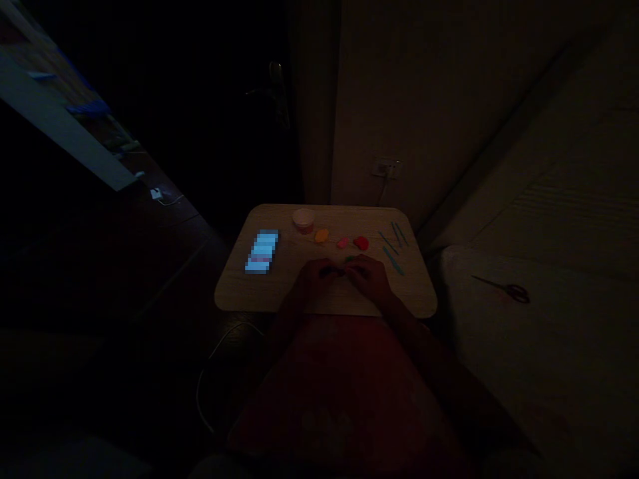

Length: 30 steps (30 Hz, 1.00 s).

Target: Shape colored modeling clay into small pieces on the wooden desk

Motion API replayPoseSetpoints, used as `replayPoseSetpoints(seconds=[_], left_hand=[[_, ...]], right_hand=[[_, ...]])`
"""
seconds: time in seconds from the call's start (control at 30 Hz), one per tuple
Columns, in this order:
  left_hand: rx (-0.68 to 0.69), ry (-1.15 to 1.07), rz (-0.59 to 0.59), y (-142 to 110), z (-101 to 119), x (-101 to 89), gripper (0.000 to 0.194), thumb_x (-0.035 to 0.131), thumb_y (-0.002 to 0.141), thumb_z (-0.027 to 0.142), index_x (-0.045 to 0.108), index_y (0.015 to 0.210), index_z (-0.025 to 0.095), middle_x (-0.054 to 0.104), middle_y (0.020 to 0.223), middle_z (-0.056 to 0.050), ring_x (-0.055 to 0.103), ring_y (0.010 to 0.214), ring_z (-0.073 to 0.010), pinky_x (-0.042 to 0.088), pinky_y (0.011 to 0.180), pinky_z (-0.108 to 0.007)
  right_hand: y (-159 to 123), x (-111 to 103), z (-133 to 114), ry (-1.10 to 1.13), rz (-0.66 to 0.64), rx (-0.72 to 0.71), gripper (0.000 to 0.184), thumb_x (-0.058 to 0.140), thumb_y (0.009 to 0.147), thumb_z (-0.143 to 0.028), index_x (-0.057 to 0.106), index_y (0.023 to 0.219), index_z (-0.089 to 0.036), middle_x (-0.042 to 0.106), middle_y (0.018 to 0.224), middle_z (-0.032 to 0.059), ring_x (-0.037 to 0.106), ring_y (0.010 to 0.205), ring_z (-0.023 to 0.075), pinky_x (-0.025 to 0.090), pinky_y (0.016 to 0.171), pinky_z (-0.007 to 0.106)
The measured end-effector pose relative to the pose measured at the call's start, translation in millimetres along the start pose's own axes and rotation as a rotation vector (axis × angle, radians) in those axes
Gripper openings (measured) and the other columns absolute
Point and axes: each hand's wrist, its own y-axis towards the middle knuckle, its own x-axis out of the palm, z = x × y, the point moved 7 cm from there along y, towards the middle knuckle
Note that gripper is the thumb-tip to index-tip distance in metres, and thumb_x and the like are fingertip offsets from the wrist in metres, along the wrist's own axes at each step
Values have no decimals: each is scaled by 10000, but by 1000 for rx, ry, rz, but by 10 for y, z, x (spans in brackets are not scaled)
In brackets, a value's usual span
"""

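Red cloth (344, 392) is lying nearest, this side of the fingers (361, 261). Left hand (314, 274) and right hand (370, 277) are meeting over the table (259, 299), fingers curling almost closed, a dark piece (339, 271) showing between their tips (too dim to tell which hand is gripping it). Just past the right fingers a green lump (350, 257) is peeking out; farther beyond, orange (321, 236), pink (342, 243) and red lumps (361, 243) are sitting; sticks (393, 260) are lying rightward, a bright screen (262, 251) leftward.
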Motion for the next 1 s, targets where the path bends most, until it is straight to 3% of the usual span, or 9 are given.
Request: replayPoseSetpoints(seconds=[0.1,0.23,0.37,0.43,0.53,0.6,0.7,0.87,1.0], left_hand=[[-7,-4,-4,-3,8,-3,157,657,814,304,729,844,167,708,824,-11,619,781,-173,464,746,-280],[-37,-52,39,-7,-9,-43,161,638,818,312,711,822,169,686,801,-6,605,769,-171,474,739,-278],[-45,-119,11,6,-11,-19,164,660,799,324,717,827,173,701,823,-14,615,793,-181,488,753,-285],[-82,-179,94,23,-68,-87,153,653,801,317,707,819,176,702,822,-17,621,812,-190,497,759,-290],[-174,-273,385,5,-233,-323,129,599,829,286,674,804,184,679,799,-15,613,829,-191,500,762,-289],[-159,-315,488,-7,-288,-419,113,612,821,268,679,831,179,679,838,-20,611,858,-191,499,789,-293],[-102,-315,542,-16,-290,-464,94,665,787,244,687,843,172,666,899,-34,612,899,-192,493,829,-306],[-94,-322,540,-42,-254,-431,98,659,812,243,702,869,175,685,898,-36,621,885,-191,497,853,-317],[-121,-343,526,-50,-258,-424,102,660,806,242,715,862,178,728,886,-34,639,871,-200,520,824,-314]], right_hand=[[-1,25,-13,-44,-41,-36,173,650,944,-327,763,876,-215,765,893,76,709,827,212,562,783,353],[-12,61,-9,-83,-87,-41,161,647,942,-330,759,962,-216,759,931,82,703,853,220,556,787,356],[-19,44,-30,-72,-56,-40,183,616,942,-341,740,894,-215,734,883,73,679,817,214,541,773,345],[-26,-81,54,-39,83,42,195,601,937,-350,720,872,-210,718,851,63,658,786,209,531,754,340],[-127,-421,317,41,467,281,208,584,916,-358,694,863,-190,707,823,55,636,752,202,522,721,335],[-164,-535,426,79,564,368,221,616,881,-376,708,868,-175,727,853,67,652,795,212,532,756,350],[-27,-490,368,113,430,335,228,668,846,-387,758,901,-186,757,933,79,687,894,234,544,841,390],[373,-165,-3,215,139,191,235,607,912,-376,795,918,-236,780,1021,85,711,998,232,538,939,401],[573,41,-107,230,79,186,221,663,857,-380,788,918,-209,788,984,90,721,908,223,555,861,363]])
